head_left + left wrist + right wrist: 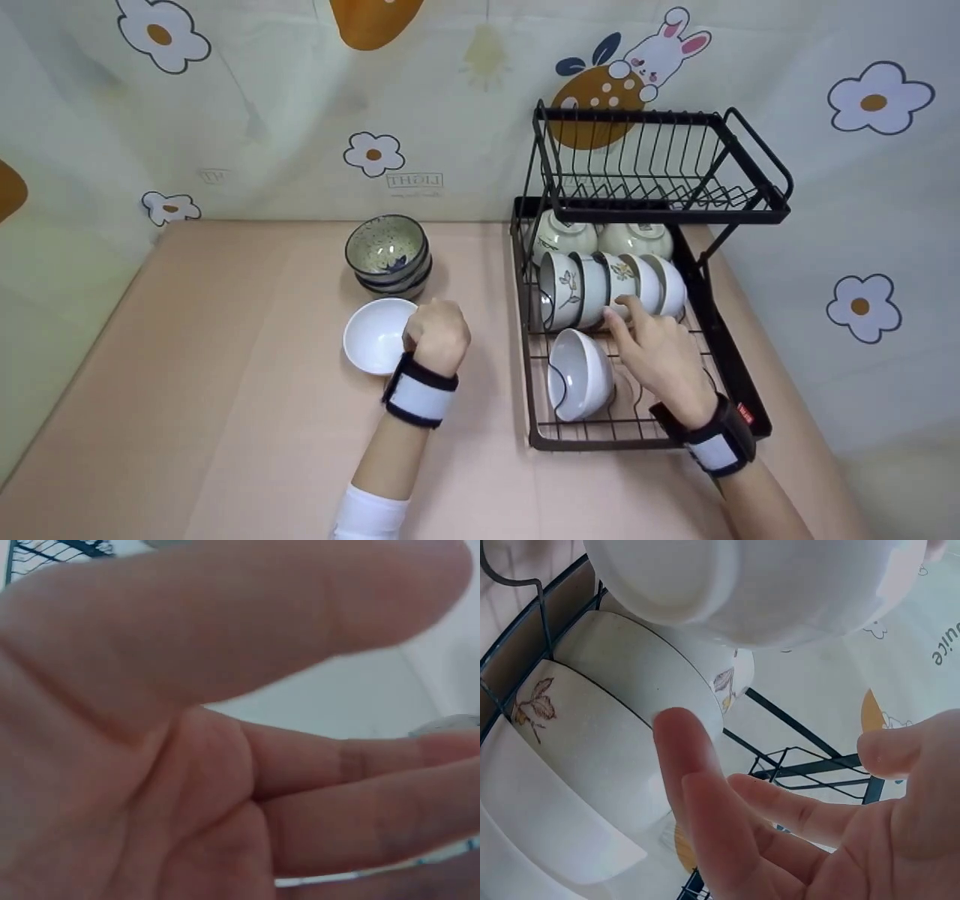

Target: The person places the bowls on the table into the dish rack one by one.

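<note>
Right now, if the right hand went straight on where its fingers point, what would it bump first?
Probably the row of bowls on edge in the black rack: the right hand points into it, around the yellow-flowered bowl. How much gap is left is hard to tell.

The left forearm point(390, 465) and right forearm point(765, 499) slant inward; the left grip point(437, 332) shows its back from above, thumb and fingers stretched with a gap between, while the right grip point(664, 360) reaches forward, fingers gently bent, thumb apart
</note>
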Motion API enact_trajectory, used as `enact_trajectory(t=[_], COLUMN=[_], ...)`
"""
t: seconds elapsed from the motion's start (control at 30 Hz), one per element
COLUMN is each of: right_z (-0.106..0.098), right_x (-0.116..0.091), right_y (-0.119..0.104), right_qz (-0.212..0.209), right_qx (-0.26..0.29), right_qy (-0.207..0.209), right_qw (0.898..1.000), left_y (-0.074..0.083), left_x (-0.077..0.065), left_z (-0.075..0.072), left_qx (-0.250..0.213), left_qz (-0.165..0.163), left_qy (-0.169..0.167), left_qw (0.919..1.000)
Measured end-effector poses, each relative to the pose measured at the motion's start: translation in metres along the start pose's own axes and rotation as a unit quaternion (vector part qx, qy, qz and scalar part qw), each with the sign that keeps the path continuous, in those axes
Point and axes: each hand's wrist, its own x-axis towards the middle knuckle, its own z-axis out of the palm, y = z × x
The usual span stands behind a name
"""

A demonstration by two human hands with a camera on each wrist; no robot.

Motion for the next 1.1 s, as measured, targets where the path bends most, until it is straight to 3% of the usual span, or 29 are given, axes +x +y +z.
enact_trajectory(t=[0.2,0.33,0.43,0.57,0.63,0.73,0.83,0.97,1.1], right_z=[0.0,0.001,0.001,0.002,0.002,0.001,0.0,-0.002,-0.004], right_x=[0.0,0.0,0.0,0.001,0.001,0.001,0.001,0.002,0.003], right_y=[0.002,0.002,0.002,0.002,0.003,0.003,0.004,0.004,0.005], right_qz=[-0.017,-0.016,-0.012,-0.011,-0.01,-0.011,-0.012,-0.014,-0.007], right_qx=[0.006,0.002,-0.002,-0.002,-0.001,-0.001,0.0,0.006,0.015], right_qy=[0.015,0.011,0.007,0.004,0.005,0.009,0.011,0.01,0.005], right_qw=[1.0,1.0,1.0,1.0,1.0,1.0,1.0,1.0,1.0], left_y=[-0.011,-0.018,-0.016,-0.013,-0.013,-0.012,-0.011,-0.01,-0.01], left_x=[0.03,0.084,0.095,0.042,0.021,0.001,-0.015,-0.028,-0.036], left_z=[0.017,0.07,0.08,0.027,0.01,-0.005,-0.013,-0.016,-0.018], left_qx=[-0.025,-0.005,0.011,0.009,0.007,0.014,0.027,0.052,0.06], left_qz=[-0.012,-0.028,-0.039,-0.015,0.004,0.041,0.092,0.171,0.252], left_qy=[0.004,0.072,0.073,0.03,0.033,0.029,0.053,0.126,0.199], left_qw=[0.9996,0.997,0.9965,0.9994,0.9994,0.9986,0.994,0.9757,0.945])
